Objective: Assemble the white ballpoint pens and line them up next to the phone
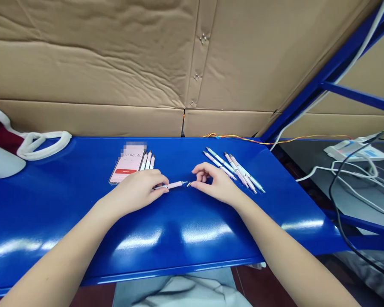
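My left hand is closed around a pink pen that lies level just above the blue table, its tip pointing right. My right hand pinches a tiny silver tip piece right at the pen's end, the other fingers curled. Three pens lie side by side beyond my left hand, next to a phone with a pink screen. Several more pens lie fanned out beyond my right hand.
Cardboard sheets wall off the back of the table. A white and dark red bag with loop handles sits at the far left. To the right stand a blue frame, loose cables and a white power strip.
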`<state>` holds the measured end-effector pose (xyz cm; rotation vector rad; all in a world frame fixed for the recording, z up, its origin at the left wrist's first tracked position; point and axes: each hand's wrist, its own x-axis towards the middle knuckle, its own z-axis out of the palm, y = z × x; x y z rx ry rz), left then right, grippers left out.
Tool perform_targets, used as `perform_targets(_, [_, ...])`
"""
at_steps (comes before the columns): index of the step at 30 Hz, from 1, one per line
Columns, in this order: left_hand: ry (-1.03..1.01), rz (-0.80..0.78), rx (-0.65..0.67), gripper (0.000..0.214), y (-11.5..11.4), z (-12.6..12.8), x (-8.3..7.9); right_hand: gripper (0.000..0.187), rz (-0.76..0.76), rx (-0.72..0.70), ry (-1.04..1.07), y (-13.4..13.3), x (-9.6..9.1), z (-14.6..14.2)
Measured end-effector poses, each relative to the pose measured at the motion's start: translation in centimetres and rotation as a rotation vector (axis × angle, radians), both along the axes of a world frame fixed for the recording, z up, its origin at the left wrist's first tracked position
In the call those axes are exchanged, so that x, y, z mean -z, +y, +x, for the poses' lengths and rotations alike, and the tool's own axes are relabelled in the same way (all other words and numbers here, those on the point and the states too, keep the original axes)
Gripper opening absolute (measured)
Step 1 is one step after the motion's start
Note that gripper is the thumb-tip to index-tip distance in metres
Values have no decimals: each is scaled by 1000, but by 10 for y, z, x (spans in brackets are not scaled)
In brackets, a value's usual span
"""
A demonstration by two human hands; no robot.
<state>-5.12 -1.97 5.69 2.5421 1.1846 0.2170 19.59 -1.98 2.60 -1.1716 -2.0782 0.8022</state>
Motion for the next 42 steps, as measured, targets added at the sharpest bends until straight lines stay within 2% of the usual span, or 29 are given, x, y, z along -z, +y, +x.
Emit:
perform_targets(4, [8, 14, -19, 26, 2, -3, 1, 16, 148, -64, -257, 5, 8, 1])
perform_targets(7, [25, 17, -48, 28, 4, -4, 2, 10, 177, -92, -278, 5, 10, -2])
perform_targets(13, [46, 24, -54, 29, 6, -6, 3, 9, 2, 34, 161, 4, 6, 1])
perform_targets(18, [44, 27, -57, 29, 5, -6, 2, 10, -150, 42, 324, 4, 4, 3])
perform_targets(22, [44, 31, -53, 28, 4, -5, 0, 19, -304, 47, 548, 4, 4, -1])
perform_targets(25, [47, 35, -53, 30, 4, -5, 0, 23, -351, 62, 647, 4, 4, -2])
perform_targets(28, [48, 38, -46, 31, 4, -5, 0, 17, -307, 101, 540, 5, 4, -1])
perform_targets(33, [31, 52, -44, 29, 4, -5, 2, 18, -97, 98, 214, 3, 8, -2])
perform_targets(42, [-11, 92, 25, 24, -2, 0, 1, 9, -137, 36, 242, -4, 6, -11])
